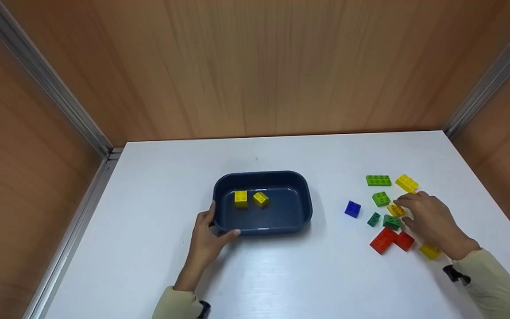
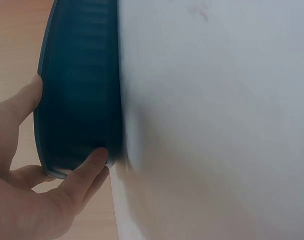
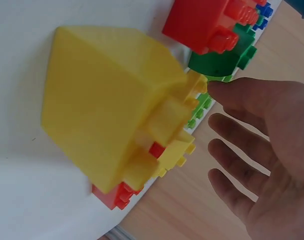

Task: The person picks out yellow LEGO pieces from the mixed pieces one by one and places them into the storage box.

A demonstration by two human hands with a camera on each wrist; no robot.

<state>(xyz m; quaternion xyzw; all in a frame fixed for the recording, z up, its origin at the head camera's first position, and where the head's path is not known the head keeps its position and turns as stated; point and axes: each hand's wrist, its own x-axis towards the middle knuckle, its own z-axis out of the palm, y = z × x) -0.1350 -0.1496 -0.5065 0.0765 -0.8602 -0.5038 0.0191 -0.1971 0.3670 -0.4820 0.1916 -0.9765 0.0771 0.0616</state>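
Observation:
At its front left corner, a dark blue tray (image 1: 261,231) is held by my left hand (image 1: 206,241), the thumb at the front rim and the fingers along the left side. In the left wrist view my left hand (image 2: 47,200) is against the wall of the tray (image 2: 82,100). Two yellow bricks (image 1: 241,199) lie inside it. My right hand (image 1: 432,221) reaches over the loose bricks, thumb and fingers spread about a small yellow brick (image 1: 396,210). In the right wrist view the fingers of my right hand (image 3: 271,140) look apart; whether they touch the brick is unclear.
Around my right hand lie green bricks (image 1: 378,180), a blue brick (image 1: 353,209), red bricks (image 1: 383,240) and a yellow brick (image 1: 407,183). Another yellow brick (image 1: 430,251) is beside the right wrist. Wooden panels (image 1: 264,66) enclose the white table (image 1: 171,177) behind and at both sides.

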